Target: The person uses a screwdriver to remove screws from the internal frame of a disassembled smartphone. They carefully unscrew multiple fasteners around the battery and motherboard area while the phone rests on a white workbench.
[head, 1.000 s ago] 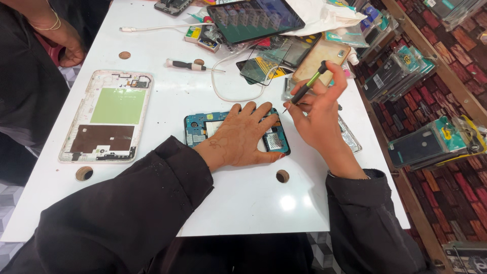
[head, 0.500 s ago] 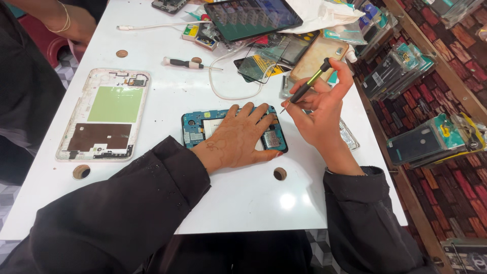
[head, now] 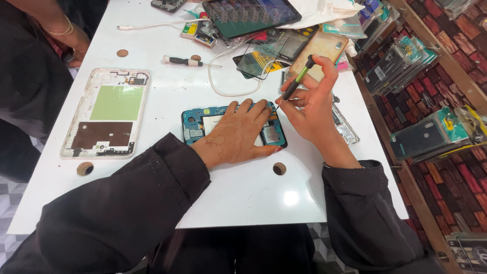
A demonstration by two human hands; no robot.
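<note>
An opened phone with a blue inner frame [head: 195, 124] lies on the white table [head: 243, 198]. My left hand [head: 238, 133] rests flat on it, fingers spread, covering most of its middle. My right hand [head: 312, 104] is just right of the phone and grips a small black and green screwdriver [head: 299, 81]. The screwdriver's tip points down to the phone's upper right corner. Both sleeves are black.
A large white tablet back frame [head: 109, 112] with a green patch lies at the left. Another screwdriver [head: 185, 61], a white cable [head: 223, 89], a tablet [head: 248, 15] and phone parts crowd the far side. Another person's hand [head: 68, 40] rests at the far left. Packaged cases [head: 421, 137] line the right.
My right hand has lowered the screwdriver's tip closer to the phone's upper right corner. My left hand stays flat on the phone.
</note>
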